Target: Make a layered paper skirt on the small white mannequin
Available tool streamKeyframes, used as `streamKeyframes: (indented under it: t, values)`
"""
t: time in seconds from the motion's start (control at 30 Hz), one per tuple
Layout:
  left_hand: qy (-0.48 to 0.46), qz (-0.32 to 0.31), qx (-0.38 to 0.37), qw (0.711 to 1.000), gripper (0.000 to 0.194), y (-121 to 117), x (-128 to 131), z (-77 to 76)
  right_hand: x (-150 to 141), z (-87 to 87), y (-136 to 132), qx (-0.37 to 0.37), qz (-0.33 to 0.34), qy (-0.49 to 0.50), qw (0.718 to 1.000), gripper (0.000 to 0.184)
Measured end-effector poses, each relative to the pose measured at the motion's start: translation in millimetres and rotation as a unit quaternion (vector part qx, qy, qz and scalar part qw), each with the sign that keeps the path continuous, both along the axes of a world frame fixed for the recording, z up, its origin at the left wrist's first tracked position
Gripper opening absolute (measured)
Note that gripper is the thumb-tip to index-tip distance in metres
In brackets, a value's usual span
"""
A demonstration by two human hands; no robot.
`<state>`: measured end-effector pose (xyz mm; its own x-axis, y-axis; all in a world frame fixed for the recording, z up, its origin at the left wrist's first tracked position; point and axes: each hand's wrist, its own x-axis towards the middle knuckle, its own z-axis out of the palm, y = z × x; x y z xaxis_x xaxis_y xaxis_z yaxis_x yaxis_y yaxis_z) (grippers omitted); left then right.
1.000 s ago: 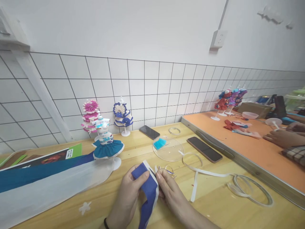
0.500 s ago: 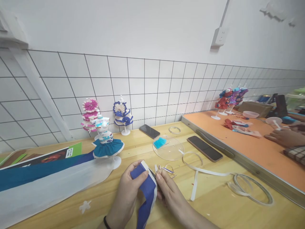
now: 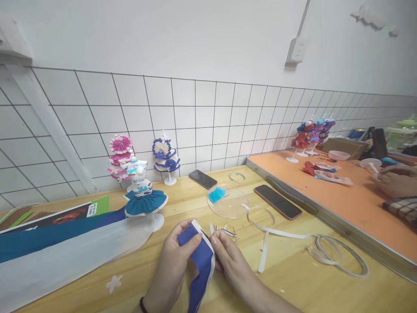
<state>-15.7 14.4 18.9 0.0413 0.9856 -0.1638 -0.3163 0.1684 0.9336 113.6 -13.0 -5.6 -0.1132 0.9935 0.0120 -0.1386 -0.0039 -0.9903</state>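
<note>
Both of my hands are low in the middle of the wooden table (image 3: 293, 282). My left hand (image 3: 174, 261) pinches the top of a blue strip with a white edge (image 3: 200, 265), thumb lying across its front. My right hand (image 3: 230, 256) is closed on the strip's right edge, fingers curled behind it. The strip hangs down between my wrists. Just beyond my fingers lies a small curl of white and blue ribbon (image 3: 226, 230). A small mannequin in a teal skirt (image 3: 141, 193) stands to the upper left of my hands.
Long teal and white crepe strips (image 3: 58, 248) trail left. Two paper-dressed figurines (image 3: 164, 156) stand by the wire grid wall. A clear disc with a blue tuft (image 3: 228, 202), two phones (image 3: 276, 202), white tape loops (image 3: 339, 258). Another person's hand (image 3: 395, 182) rests on the orange mat (image 3: 325, 195) at right.
My hands and the blue strip hold nearly the same pose. The view has shifted slightly. The other person's hand at right has drawn back a little.
</note>
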Motion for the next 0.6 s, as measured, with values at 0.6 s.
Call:
streamKeyframes:
  t: [0.6]
  values:
    - [-0.025, -0.015, -0.007, 1.0, 0.049, 0.5, -0.3, 7.4, 3.2, -2.2, 1.3, 0.035, -0.018, -0.087, 0.995, 0.035]
